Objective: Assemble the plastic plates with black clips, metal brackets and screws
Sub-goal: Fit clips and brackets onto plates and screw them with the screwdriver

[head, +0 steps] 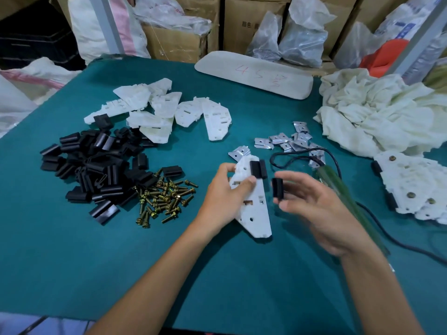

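Note:
My left hand [223,189] grips a white plastic plate [256,211] above the green table, thumb across its upper part. One black clip [257,168] sits on the plate's top right edge. My right hand [312,204], slightly blurred, pinches a second black clip [278,188] just right of the plate, apart from it. A heap of loose black clips [96,165] lies at the left, brass screws [164,197] beside it, more white plates [169,110] behind, and metal brackets [287,140] to the right of centre.
Finished plates [416,184] with clips and screws are stacked at the right edge. A green-handled tool [348,201] with a black cable [302,153] lies under my right hand. Crumpled white cloth [377,110], a foam pad [254,73], boxes and bags border the table.

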`<control>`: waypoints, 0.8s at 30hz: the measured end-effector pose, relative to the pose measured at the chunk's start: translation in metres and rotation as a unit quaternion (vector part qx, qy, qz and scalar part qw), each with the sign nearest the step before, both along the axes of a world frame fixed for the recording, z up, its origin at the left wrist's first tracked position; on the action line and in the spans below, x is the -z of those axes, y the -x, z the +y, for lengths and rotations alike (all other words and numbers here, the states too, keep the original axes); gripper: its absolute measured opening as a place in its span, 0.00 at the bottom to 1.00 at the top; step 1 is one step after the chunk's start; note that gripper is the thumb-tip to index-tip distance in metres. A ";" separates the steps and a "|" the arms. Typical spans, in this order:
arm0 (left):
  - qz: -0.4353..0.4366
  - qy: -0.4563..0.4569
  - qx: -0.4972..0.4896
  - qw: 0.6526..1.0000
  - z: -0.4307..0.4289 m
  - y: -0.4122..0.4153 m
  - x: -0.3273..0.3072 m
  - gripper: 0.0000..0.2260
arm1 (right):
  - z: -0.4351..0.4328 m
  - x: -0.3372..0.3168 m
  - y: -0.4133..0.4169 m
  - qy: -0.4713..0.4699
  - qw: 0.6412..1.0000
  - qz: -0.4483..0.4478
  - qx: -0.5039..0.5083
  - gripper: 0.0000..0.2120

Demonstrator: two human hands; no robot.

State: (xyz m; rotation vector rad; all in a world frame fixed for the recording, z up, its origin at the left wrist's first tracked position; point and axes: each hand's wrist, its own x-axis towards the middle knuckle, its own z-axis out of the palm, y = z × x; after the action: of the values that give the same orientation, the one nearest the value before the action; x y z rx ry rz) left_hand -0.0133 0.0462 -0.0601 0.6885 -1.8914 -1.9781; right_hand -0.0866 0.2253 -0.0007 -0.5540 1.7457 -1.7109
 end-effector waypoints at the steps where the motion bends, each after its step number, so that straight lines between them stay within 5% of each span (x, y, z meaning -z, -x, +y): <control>1: -0.001 -0.004 -0.002 1.000 0.000 0.000 0.000 0.13 | 0.006 0.005 -0.004 0.008 0.999 -0.035 0.016 0.20; 5: 0.013 -0.022 -0.004 1.000 -0.001 -0.002 0.000 0.13 | 0.010 0.019 -0.016 -0.034 0.997 -0.050 0.048 0.11; 12: 0.032 -0.028 -0.001 0.999 -0.001 -0.005 0.000 0.11 | -0.001 0.023 -0.027 -0.080 0.992 -0.082 0.049 0.10; 20: 0.018 0.047 -0.026 0.998 0.005 -0.005 0.005 0.09 | -0.004 0.029 -0.035 -0.159 0.982 0.063 0.077 0.06; 24: 0.025 0.024 -0.044 0.998 0.005 -0.005 0.003 0.10 | -0.008 0.031 -0.033 -0.129 0.987 0.028 0.093 0.07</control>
State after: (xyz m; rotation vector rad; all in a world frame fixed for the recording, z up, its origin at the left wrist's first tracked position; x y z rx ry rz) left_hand -0.0087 0.0509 -0.0629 0.6903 -1.8404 -1.8716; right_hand -0.0540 0.2171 -0.0313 -0.3350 2.0744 -1.5690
